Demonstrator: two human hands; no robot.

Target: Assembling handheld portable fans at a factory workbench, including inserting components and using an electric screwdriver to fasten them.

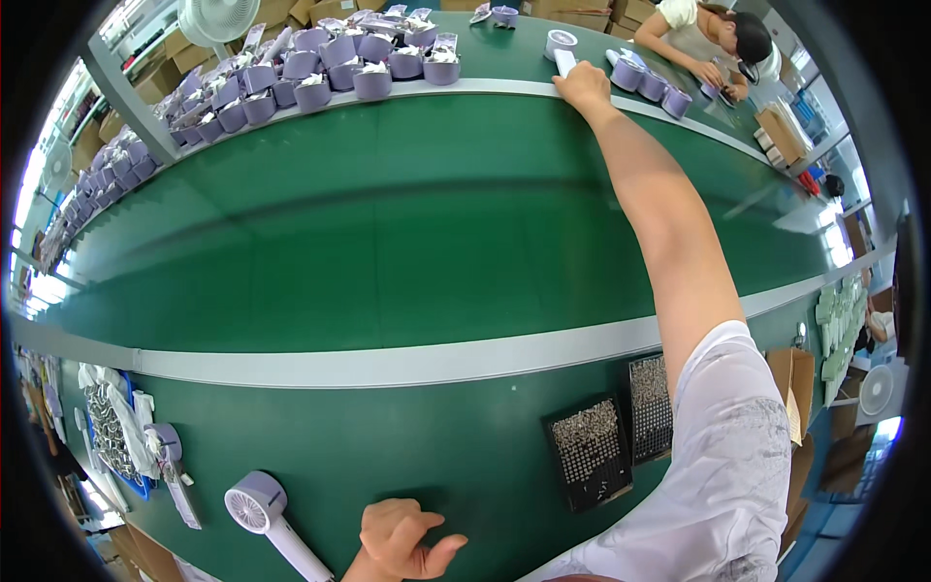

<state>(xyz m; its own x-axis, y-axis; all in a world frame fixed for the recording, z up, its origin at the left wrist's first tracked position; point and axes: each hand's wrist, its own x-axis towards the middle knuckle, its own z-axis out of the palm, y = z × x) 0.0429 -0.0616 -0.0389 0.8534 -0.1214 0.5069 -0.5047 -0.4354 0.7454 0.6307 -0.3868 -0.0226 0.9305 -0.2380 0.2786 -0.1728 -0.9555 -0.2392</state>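
My right hand [585, 89], reaching across to the far bench, is closed around the white handle of a handheld fan [561, 42]. The fan's round head points away from me, beyond my fingers. Low in the view, my left hand [400, 539] hovers over the near bench with fingers loosely curled and thumb held apart; nothing shows in it. To its left lies a lilac and white handheld fan [257, 502], its handle slanting toward my left wrist. Another lilac fan part [173, 470] rests farther left, its inside partly exposed.
A green conveyor belt [320, 233] runs between the benches, edged by metal rails. Lilac fan housings [339, 63] crowd the far left. More housings [650, 82] sit beside a co-worker [722, 48]. Two black trays of small metal parts [589, 451] [650, 407] and a blue tray [131, 427] occupy the near bench.
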